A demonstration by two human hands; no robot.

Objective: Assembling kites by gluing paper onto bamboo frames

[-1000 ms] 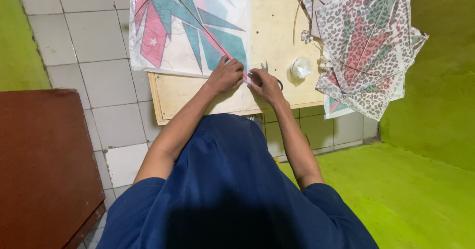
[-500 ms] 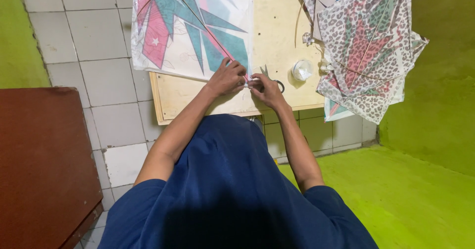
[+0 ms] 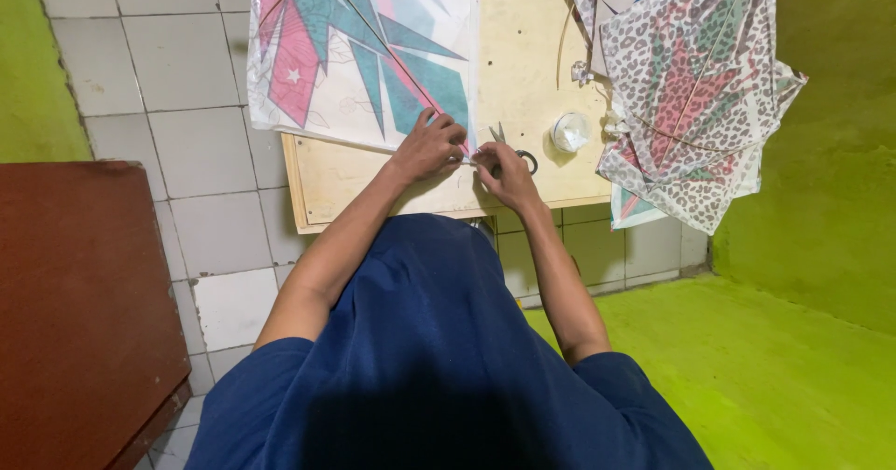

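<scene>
A white paper kite (image 3: 355, 50) with a pink and teal star pattern and thin sticks lies on a pale wooden board (image 3: 523, 50). My left hand (image 3: 427, 148) presses on the kite's near corner. My right hand (image 3: 504, 173) pinches that same corner tip, fingers closed on the paper edge. The two hands almost touch. Small scissors (image 3: 511, 148) lie on the board just behind my right hand, partly hidden by it.
A roll of clear tape (image 3: 569, 132) sits on the board to the right. A stack of leopard-print kites (image 3: 695, 97) overhangs the board's right edge. A dark red wooden top (image 3: 75, 311) stands at the left, on tiled floor (image 3: 149, 78). Green walls (image 3: 821, 153) surround.
Both hands stay on the kite's near corner. The right hand has shifted slightly toward the left hand, and the view has drifted a little.
</scene>
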